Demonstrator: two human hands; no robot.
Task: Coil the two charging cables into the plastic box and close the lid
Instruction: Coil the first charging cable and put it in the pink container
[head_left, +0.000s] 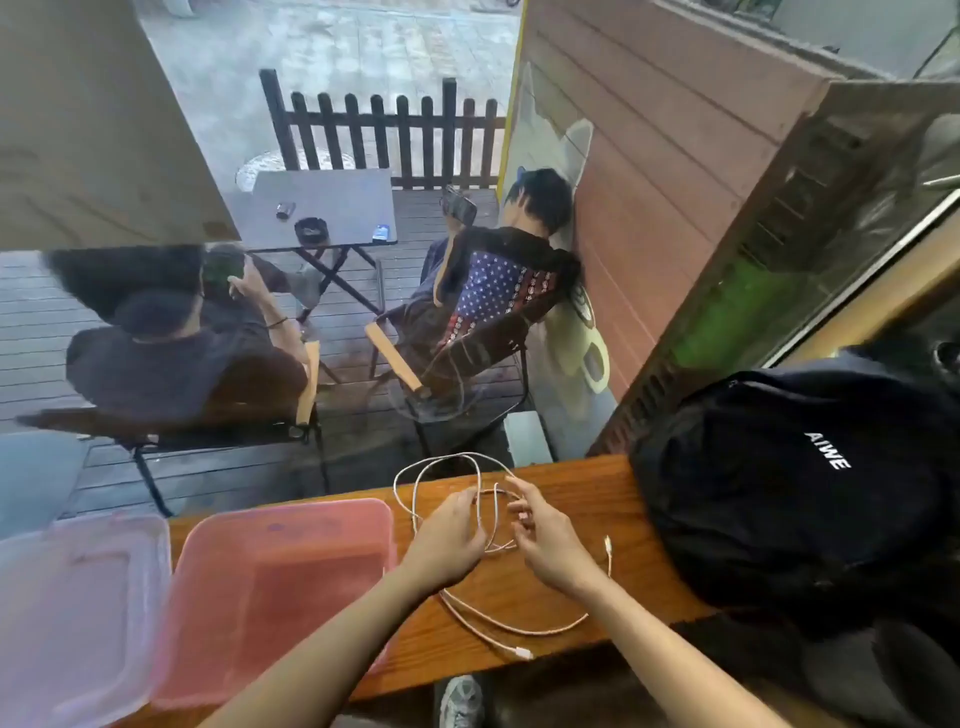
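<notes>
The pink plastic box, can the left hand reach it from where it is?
Probably yes. The pink plastic box sits open just beside the left hand, with nothing between them on the wooden counter. But that hand is busy gripping the white charging cable.

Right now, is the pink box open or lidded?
Open: the pink box shows its bare inside, with the clear lid lying flat beside it on the counter.

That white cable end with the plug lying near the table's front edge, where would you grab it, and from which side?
Pinch the cable just behind its plug, coming straight down from above. It lies flat on the table with bare wood around it, and the stiff plug gives a firmer hold than the limp cord. Both hands, left hand and right hand, are holding loops farther back.
</notes>
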